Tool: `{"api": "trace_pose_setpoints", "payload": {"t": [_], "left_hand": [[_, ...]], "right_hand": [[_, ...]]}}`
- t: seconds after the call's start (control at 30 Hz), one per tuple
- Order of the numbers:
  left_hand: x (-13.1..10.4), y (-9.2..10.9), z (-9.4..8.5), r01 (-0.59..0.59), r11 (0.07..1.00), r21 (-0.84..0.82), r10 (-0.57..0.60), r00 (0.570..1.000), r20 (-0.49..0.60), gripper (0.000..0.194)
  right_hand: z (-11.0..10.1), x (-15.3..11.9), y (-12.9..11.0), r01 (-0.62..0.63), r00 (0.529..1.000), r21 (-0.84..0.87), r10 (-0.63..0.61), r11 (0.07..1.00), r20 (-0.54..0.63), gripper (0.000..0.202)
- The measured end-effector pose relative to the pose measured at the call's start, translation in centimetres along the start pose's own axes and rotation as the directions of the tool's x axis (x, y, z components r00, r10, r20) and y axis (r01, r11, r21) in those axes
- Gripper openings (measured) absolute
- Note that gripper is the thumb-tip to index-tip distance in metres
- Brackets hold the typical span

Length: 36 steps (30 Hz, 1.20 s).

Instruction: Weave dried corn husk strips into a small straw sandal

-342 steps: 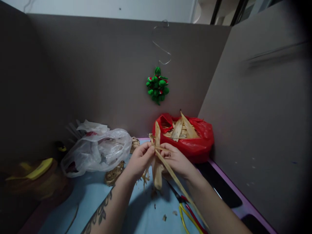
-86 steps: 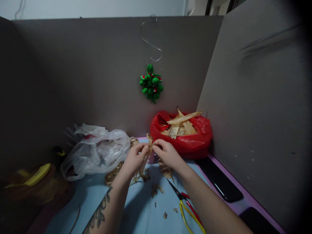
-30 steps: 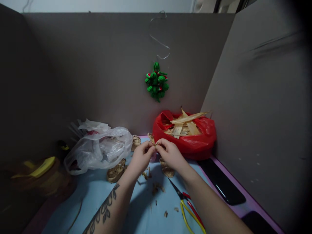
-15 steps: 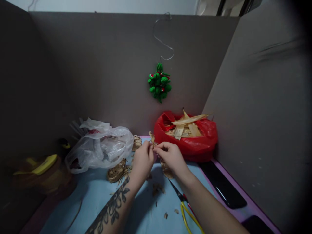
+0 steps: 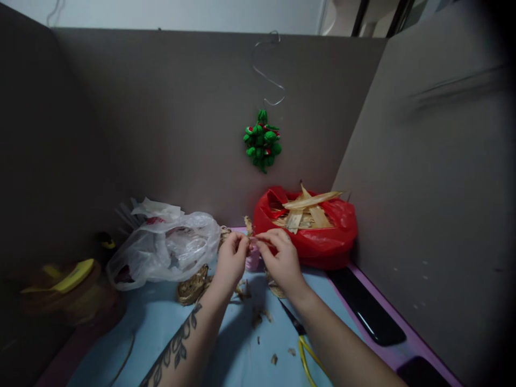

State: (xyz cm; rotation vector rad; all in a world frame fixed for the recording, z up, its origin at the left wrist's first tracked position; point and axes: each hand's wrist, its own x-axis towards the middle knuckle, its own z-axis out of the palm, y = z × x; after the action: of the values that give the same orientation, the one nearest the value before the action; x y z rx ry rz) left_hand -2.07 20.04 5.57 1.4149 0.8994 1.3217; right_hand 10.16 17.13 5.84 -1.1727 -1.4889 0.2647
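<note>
Both hands are raised close together over the middle of the blue work surface [image 5: 237, 349]. My left hand [image 5: 231, 258] is closed in a pinch on a dry tan leaf strip [image 5: 248, 223], whose ragged end sticks up above the fingertips. My right hand [image 5: 282, 260] pinches just to the right, thumb against fingers; what sits between them is too small to make out. Behind and below the fingertips shows a pink spool-like thing [image 5: 252, 260]. Scissors with yellow handles [image 5: 303, 349] lie by my right forearm. A coiled piece of brown plant fibre [image 5: 192, 287] rests left of my left hand.
A red plastic bag [image 5: 322, 250] full of dry strips stands at the back right, a clear plastic bag [image 5: 181, 247] at the back left. Dark slabs like phones [image 5: 371, 309] line the right edge. A green ornament [image 5: 263, 142] hangs on the grey panel. Scraps [image 5: 274, 358] lie scattered.
My hands have drawn slightly apart, uncovering more of the pink spool-like thing between them. The leaf strip stays in my left hand. The view has shifted a little.
</note>
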Motion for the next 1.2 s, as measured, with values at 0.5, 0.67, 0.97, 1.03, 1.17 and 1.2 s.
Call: {"api": "trace_pose_setpoints", "payload": {"t": [0.5,0.67,0.97,1.03,1.17,1.2], "left_hand": [[-0.6,1.8,-0.8,-0.118,0.831,0.544,0.043,0.988,0.148,0.023],[-0.2,2.1,-2.3,-0.033,0.900,0.434,-0.132,0.930,0.344,0.023],[-0.2,2.9,-2.0,-0.034,0.909,0.416,-0.110,0.942,0.318,0.017],[-0.3,3.3,-1.9,-0.032,0.913,0.407,-0.108,0.943,0.315,0.016],[-0.4,3.6,-1.9,-0.016,0.919,0.395,-0.116,0.944,0.309,0.014],[-0.4,3.6,-1.9,-0.016,0.918,0.395,-0.115,0.945,0.306,0.014]], "right_hand": [[-1.4,1.4,1.3,-0.415,0.897,0.368,0.307,0.832,0.318,0.014],[-2.4,2.0,1.9,-0.452,0.883,0.410,0.333,0.792,0.330,0.017],[-2.8,2.3,2.4,-0.480,0.877,0.491,0.403,0.727,0.261,0.022],[-2.5,2.2,2.2,-0.525,0.848,0.549,0.449,0.650,0.280,0.024],[-2.4,2.2,1.8,-0.563,0.816,0.602,0.494,0.566,0.299,0.027],[-2.4,2.2,1.8,-0.567,0.812,0.610,0.501,0.554,0.299,0.028]]}}
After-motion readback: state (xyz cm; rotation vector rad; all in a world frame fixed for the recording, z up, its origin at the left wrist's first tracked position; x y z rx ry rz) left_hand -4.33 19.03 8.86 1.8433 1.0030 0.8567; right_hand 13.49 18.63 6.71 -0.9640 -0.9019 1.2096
